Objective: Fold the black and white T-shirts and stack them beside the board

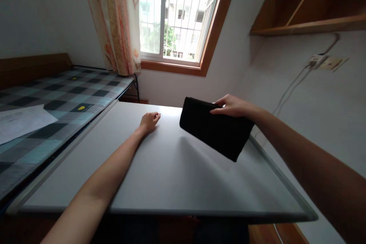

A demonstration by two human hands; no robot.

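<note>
A black, flat, roughly rectangular object (213, 127) is held tilted above the right part of the white table (160, 171), and its shadow falls on the tabletop below. My right hand (233, 106) grips it by the upper edge, thumb and fingers pinched around it. On the table's far left-middle part rests my left hand (150, 121), its fingers curled in and nothing visible in them. A gap of bare tabletop separates my left hand from the black object.
A bed with a checked cover (71, 91) runs along the left, with white papers (24, 122) on it. Behind the table are a curtain (121, 23) and a barred window (183, 15). Wooden shelves (309, 24) and a socket with cables (317, 61) are on the right wall.
</note>
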